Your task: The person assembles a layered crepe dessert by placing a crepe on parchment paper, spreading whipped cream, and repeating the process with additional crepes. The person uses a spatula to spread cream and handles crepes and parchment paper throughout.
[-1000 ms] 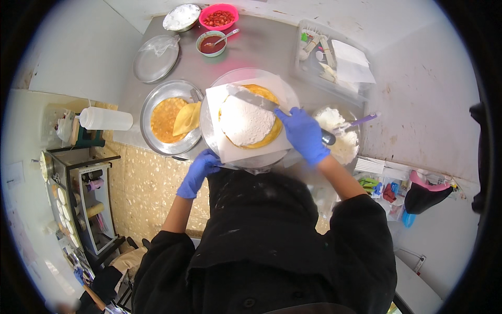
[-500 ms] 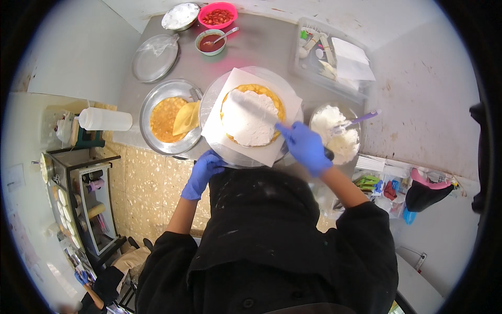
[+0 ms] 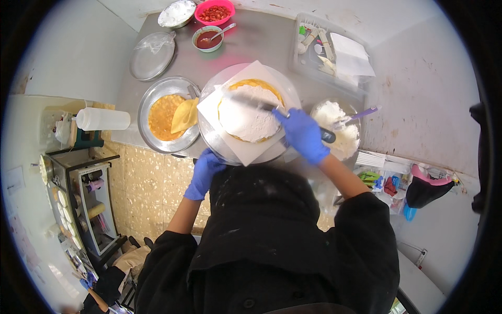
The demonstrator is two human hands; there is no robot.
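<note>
My right hand (image 3: 303,135), in a blue glove, grips an icing spatula (image 3: 328,136) by its dark handle. Its blurred blade lies across the top of a round cake (image 3: 251,121), where white cream covers most of a yellow sponge layer. White square paper (image 3: 248,153) lies beneath the cake on a round, clear turntable (image 3: 210,137). At the turntable's near left rim, my gloved left hand (image 3: 205,171) has its fingers curled against the edge; the fingertips are partly hidden. A bowl of white cream (image 3: 328,114) with a purple-handled spatula (image 3: 364,113) stands right of the turntable.
Left of the turntable, a round metal pan (image 3: 144,130) holds an orange-yellow layer and a floppy yellow piece (image 3: 184,116). Behind are a sauce bowl (image 3: 209,48), a pink bowl of red fruit (image 3: 230,19) and a tool bin (image 3: 308,73). Another person (image 3: 107,288) is at lower left.
The paper and cake have turned on the turntable. The spatula's blade now points left across the cake's upper part, and its handle shows more. My left hand stays at the rim.
</note>
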